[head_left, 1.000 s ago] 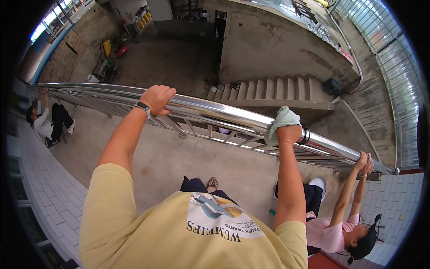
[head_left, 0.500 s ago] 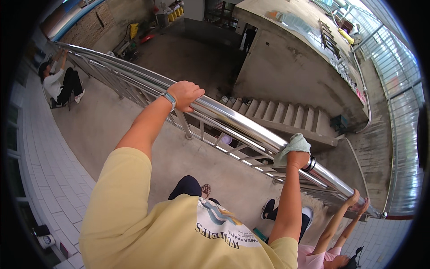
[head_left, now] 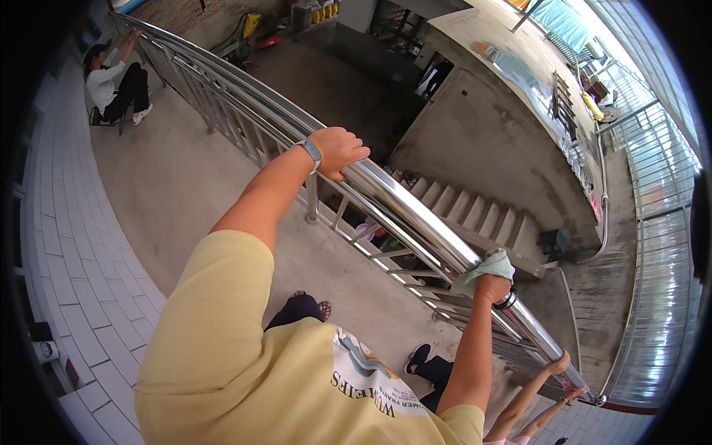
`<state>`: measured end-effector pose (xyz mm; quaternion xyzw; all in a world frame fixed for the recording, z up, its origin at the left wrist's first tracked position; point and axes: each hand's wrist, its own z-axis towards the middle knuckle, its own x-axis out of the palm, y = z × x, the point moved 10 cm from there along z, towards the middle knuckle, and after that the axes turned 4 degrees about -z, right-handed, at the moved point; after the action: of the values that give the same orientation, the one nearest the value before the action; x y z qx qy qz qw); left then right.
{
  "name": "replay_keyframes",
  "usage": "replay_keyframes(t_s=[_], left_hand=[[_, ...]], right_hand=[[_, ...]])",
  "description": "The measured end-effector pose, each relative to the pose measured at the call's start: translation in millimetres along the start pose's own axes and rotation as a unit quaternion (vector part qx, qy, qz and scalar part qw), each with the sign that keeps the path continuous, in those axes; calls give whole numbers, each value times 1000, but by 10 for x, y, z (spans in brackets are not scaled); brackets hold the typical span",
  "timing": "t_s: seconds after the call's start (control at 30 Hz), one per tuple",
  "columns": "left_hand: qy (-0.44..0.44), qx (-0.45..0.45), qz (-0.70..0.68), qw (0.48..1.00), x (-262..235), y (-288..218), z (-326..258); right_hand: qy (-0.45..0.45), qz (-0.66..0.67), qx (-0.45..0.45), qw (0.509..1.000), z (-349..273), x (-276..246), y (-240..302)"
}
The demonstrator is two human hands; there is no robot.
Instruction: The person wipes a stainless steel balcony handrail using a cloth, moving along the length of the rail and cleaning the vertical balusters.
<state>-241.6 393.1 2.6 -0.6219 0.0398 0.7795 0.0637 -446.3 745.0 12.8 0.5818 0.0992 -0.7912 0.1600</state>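
Observation:
A shiny round metal handrail [head_left: 415, 206] crosses in front of me from far left to near right. My left hand [head_left: 340, 150], with a banded watch [head_left: 311, 153] on its wrist, is closed over the rail's top, fingers curled to the far side. Farther right, my right hand [head_left: 492, 288] presses a pale green cloth [head_left: 489, 267] around the same tube. The cloth covers most of its fingers. Dark rings [head_left: 507, 300] circle the rail just beyond that hand.
One person [head_left: 111, 83] sits at the far left, hands on the railing. Another person's arms [head_left: 530, 400] reach the rail at lower right, holding a pinkish cloth [head_left: 572, 390]. Below the railing are concrete steps [head_left: 475, 211] and a sunken yard [head_left: 326, 81]. White tiles [head_left: 70, 245] line the left.
The view has turned, so the railing runs more steeply across it. Both my hands stay on the rail, the right one still with the cloth. The neighbour at lower right shows less.

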Motion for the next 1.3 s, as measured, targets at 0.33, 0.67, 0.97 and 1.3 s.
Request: replay_keyframes(t_s=[0.33, 0.67, 0.97, 1.3], left_hand=[[0, 5, 4, 1000, 9, -15, 33], [-2, 8, -3, 1000, 25, 6, 11], [-3, 7, -3, 1000, -3, -12, 12], [5, 9, 1, 1000, -23, -32, 44]], right_hand=[[-26, -13, 8, 1000, 2, 114, -145], [-14, 5, 30, 999, -3, 113, -151], [-49, 18, 17, 998, -35, 78, -126], [-61, -15, 13, 998, -25, 86, -152]])
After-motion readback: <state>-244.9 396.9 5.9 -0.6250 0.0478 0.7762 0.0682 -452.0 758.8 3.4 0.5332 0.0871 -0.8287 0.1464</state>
